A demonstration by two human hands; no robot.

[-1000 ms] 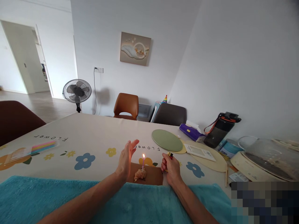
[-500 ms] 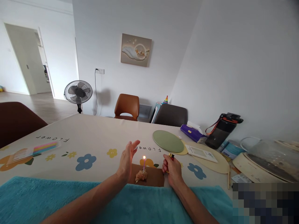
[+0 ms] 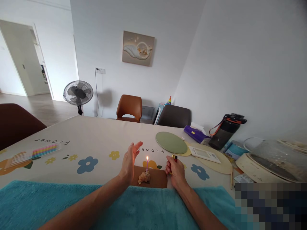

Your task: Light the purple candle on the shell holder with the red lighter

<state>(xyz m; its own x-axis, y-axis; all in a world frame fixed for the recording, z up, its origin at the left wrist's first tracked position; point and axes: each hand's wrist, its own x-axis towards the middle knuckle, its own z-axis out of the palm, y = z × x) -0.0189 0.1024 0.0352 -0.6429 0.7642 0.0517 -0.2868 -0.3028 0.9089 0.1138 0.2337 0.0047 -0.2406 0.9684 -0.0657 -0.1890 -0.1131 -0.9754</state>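
A thin purple candle [image 3: 147,165] burns with a small flame, standing upright in a small brown pastry [image 3: 144,178] that looks like a croissant. Beneath the pastry lies a brown board [image 3: 157,179]. To the left of the flame, my left hand [image 3: 129,161] is raised with its palm turned toward it and fingers stretched out, touching nothing. My right hand [image 3: 176,170], on the other side, is wrapped round a lighter [image 3: 174,157]; its metal top pokes out above the fist and shows no flame.
A teal towel [image 3: 153,207] covers the near table edge. Colored candles in a clear pack [image 3: 45,151] lie at left. Rightward are a green round mat [image 3: 171,142], a purple tissue pack [image 3: 196,133], a dark bottle [image 3: 225,131] and a cream appliance [image 3: 263,166].
The view has shifted slightly, moving everything a little left and up in the picture. Both hands keep their poses, and the candle flame looks somewhat taller.
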